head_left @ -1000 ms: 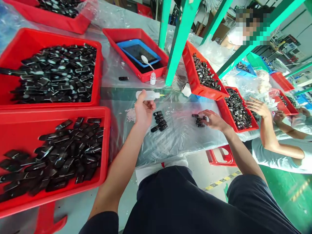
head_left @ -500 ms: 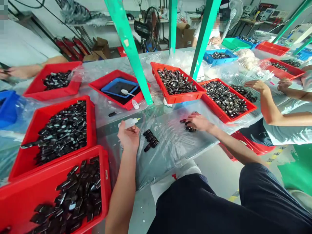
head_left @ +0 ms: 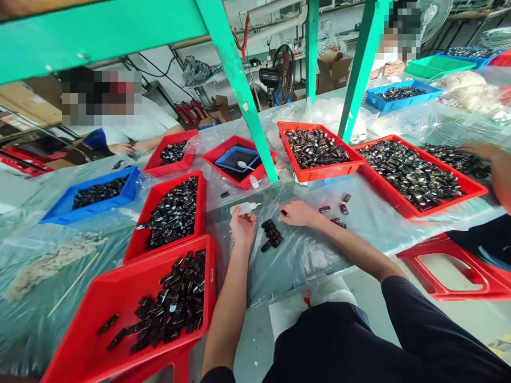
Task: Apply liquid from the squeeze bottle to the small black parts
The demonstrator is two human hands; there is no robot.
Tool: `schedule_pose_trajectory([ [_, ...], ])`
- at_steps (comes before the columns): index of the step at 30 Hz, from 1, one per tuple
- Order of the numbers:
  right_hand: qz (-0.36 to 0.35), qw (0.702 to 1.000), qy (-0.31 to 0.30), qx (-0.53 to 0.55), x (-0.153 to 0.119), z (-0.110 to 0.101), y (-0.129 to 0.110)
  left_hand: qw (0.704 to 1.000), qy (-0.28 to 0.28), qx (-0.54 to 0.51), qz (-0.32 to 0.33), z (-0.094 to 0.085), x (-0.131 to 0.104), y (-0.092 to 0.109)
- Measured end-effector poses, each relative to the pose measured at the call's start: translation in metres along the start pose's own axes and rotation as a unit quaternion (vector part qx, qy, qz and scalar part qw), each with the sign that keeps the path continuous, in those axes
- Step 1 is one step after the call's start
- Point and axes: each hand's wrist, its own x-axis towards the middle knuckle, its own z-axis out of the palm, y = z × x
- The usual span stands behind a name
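My left hand (head_left: 242, 230) is closed around a white squeeze bottle (head_left: 244, 207) with a thin yellow tip, which points right. My right hand (head_left: 298, 214) pinches a small dark glossy piece (head_left: 284, 213), mostly covered by the fingers, just right of the bottle's tip and apart from it. Below and between the hands, a cluster of black glossy pieces (head_left: 272, 234) lies in rows on the plastic-covered table (head_left: 295, 260). Several loose dark pieces (head_left: 344, 209) are scattered to the right of my right hand.
Red bins of dark pieces stand at left (head_left: 211, 298) and right (head_left: 415, 215). A red tray (head_left: 325, 174) sits behind, beside green posts (head_left: 249, 101). A small white bottle (head_left: 254, 182) stands near a red bin holding a blue tray (head_left: 223, 162). Co-workers sit around the table.
My right hand has moved left from the loose pieces toward the bottle's tip, now with a dark piece in its fingers. The view has swung left; my left hand still holds the bottle.
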Motion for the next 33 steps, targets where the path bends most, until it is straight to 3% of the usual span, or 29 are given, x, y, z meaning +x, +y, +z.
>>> schedule_pose_trajectory([
  [9,0.048,0.998,-0.047,-0.006,-0.002,0.011,0.009,0.995,0.037,-0.081,-0.039,0.005,0.0,0.0],
  [14,0.057,0.992,0.044,0.101,-0.006,0.011,0.019,0.994,0.047,-0.084,-0.045,0.007,-0.001,-0.001],
  [19,-0.021,0.945,0.11,0.306,-0.004,0.023,0.032,0.997,0.045,-0.058,-0.038,0.007,-0.002,0.001],
  [23,-0.087,0.905,0.135,0.394,0.0,0.035,0.034,0.998,0.037,-0.024,-0.037,0.008,-0.003,-0.001],
  [27,-0.123,0.872,0.113,0.46,0.001,0.037,0.031,1.0,0.026,0.006,-0.013,0.007,-0.004,-0.005],
  [33,-0.118,0.866,0.084,0.478,-0.001,0.032,0.028,0.998,0.023,0.037,0.034,0.008,-0.008,-0.006],
])
